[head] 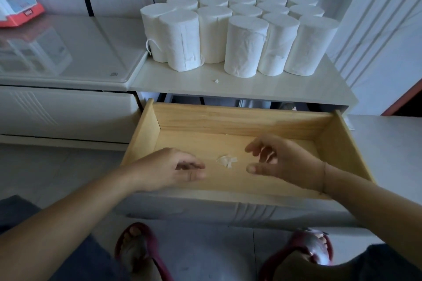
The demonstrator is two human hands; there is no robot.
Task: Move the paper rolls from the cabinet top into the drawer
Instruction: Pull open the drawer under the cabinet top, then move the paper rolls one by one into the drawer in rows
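cabinet top (239, 85) – paper rolls (247, 47) upright; drawer (239, 121) open

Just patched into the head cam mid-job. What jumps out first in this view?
A tight cluster of upright white paper rolls fills the back of the pale cabinet top. Below it, the open light-wood drawer holds no rolls, only a small scrap of white paper on its floor. Both bare hands hover over the drawer, empty and open: the left hand and the right hand on either side of the scrap.

Head-worn view, forward and down
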